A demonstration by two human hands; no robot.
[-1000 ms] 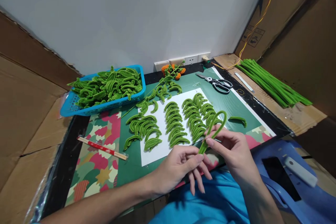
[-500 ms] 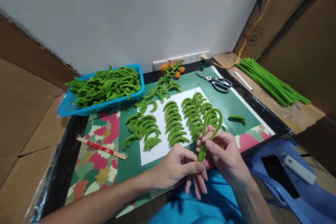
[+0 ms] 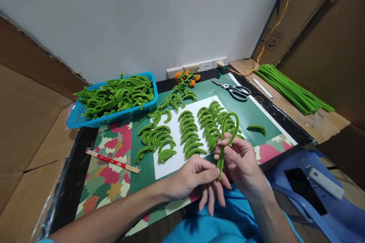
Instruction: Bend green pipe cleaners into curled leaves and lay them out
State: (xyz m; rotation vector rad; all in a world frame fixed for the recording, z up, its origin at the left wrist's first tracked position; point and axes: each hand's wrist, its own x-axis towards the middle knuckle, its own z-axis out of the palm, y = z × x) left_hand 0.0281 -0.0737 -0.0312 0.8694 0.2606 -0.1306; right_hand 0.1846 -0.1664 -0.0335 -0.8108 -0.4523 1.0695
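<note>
A green pipe cleaner (image 3: 237, 121), bent into a tall loop, stands upright between my hands over the table's front edge. My left hand (image 3: 199, 180) pinches its lower end between thumb and forefinger, the other fingers loosely spread. Higher up, where the strands come together, my right hand (image 3: 241, 159) grips it between thumb and fingers. Behind the hands, rows of curved green pipe-cleaner pieces (image 3: 188, 133) lie on a white sheet of paper (image 3: 173, 171). One more green piece (image 3: 257, 129) rests by itself to the right.
A blue basket (image 3: 114, 120) heaped with green pieces stands back left. Scissors (image 3: 238, 93), a white pen (image 3: 262, 88) and straight green pipe cleaners (image 3: 293, 89) lie right. Wrapped chopsticks (image 3: 112, 160) are left, an orange-and-green flower stem (image 3: 188, 79) behind. A blue stool (image 3: 336, 212) holds a phone (image 3: 305, 191).
The loop has narrowed and its two lower strands lie closer together. My left fingers have shifted slightly along its lower end. The view has moved a little.
</note>
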